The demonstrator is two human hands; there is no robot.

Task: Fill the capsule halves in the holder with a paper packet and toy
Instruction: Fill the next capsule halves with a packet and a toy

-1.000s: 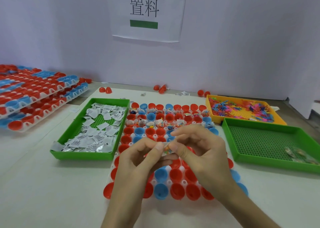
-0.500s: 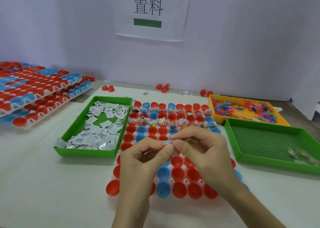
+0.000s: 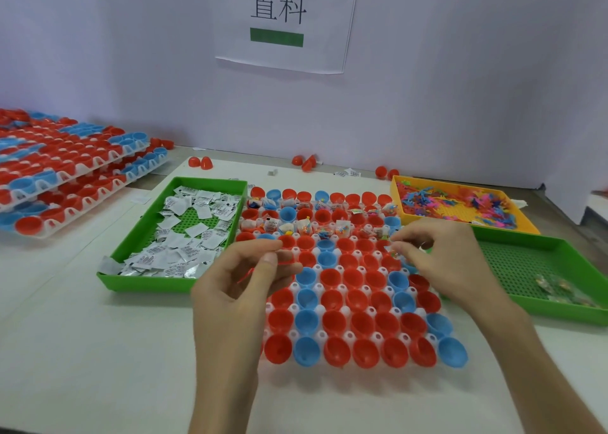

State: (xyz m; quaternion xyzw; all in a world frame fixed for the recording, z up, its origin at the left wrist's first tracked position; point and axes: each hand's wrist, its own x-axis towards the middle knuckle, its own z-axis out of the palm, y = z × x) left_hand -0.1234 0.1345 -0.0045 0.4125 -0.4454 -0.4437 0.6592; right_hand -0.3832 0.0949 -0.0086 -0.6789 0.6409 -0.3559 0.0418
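Single head view, looking forward and down, close over holder point(image 3: 332, 330) on table point(image 3: 98, 351).

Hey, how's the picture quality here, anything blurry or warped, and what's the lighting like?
Head view: soft, even light, faint shadows, no strong glare; the left hand and right hand are motion-blurred, so the small item the right hand pinches is unreadable; the wide lens stretches the corners, notably the stacked holders.

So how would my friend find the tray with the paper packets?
Start at the white holder of red and blue cups mid-table. Look just left of it for a green tray. The other green tray is nearly bare; this one holds white packets.
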